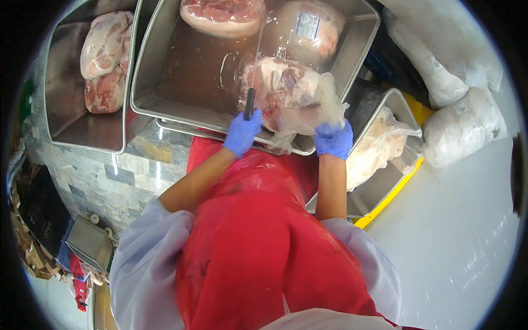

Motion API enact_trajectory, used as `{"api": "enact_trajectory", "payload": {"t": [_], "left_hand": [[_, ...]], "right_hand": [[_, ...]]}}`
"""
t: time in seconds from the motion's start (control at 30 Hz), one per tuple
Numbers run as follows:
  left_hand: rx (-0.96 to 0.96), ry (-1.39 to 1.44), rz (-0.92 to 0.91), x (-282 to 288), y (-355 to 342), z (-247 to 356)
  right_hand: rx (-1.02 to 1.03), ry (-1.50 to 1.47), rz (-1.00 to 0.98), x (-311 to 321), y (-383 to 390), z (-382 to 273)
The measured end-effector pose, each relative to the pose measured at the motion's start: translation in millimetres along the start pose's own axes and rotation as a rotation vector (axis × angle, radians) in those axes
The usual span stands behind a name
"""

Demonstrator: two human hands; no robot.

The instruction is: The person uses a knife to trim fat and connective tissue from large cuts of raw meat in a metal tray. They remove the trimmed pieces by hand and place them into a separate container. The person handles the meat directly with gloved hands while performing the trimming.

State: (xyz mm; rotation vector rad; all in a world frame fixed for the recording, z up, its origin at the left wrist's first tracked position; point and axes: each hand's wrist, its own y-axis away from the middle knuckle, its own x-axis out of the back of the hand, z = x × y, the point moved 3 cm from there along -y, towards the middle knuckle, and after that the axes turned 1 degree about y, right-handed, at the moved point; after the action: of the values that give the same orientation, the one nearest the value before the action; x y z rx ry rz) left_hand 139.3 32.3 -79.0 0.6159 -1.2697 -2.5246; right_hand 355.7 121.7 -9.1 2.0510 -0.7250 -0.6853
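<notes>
In a blue glove, my left hand [242,133] is closed around the black handle of a knife [249,103], its thin blade pointing away from me. Just right of the blade lies a large pale-pink cut of meat [280,82], at the near edge of a metal tub [187,116]. Clear plastic wrap [328,98] hangs loosely over the meat's right and near sides. My right hand [334,140], also gloved in blue, grips a bunch of that wrap; its fingertips are partly hidden.
Another meat cut [223,16] and a wrapped, labelled piece [305,33] sit farther back in the tub. At left, a second metal tub [125,99] holds meat pieces. At right are a tub with pale scraps and plastic [379,146] and stacked wrapped packages [465,126].
</notes>
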Motion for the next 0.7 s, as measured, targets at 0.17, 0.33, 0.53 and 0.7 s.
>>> {"api": "enact_trajectory", "payload": {"t": [0.17, 0.33, 0.53, 0.7], "left_hand": [[0.442, 0.170, 0.053, -62.1, -20.3, -33.9], [0.375, 0.416, 0.222, -99.5, -49.8, -55.7], [0.095, 0.072, 0.267, -81.9, -119.6, -117.6], [0.017, -0.107, 0.240, -96.5, -43.2, -26.9]], "right_hand": [[0.037, 0.072, 0.009, -1.6, 14.0, 12.3], [0.048, 0.129, 0.098, -18.4, 33.6, 29.3], [0.051, 0.124, 0.035, -27.1, 38.8, 26.4], [0.009, 0.045, 0.019, -6.0, 44.8, 5.1]]}}
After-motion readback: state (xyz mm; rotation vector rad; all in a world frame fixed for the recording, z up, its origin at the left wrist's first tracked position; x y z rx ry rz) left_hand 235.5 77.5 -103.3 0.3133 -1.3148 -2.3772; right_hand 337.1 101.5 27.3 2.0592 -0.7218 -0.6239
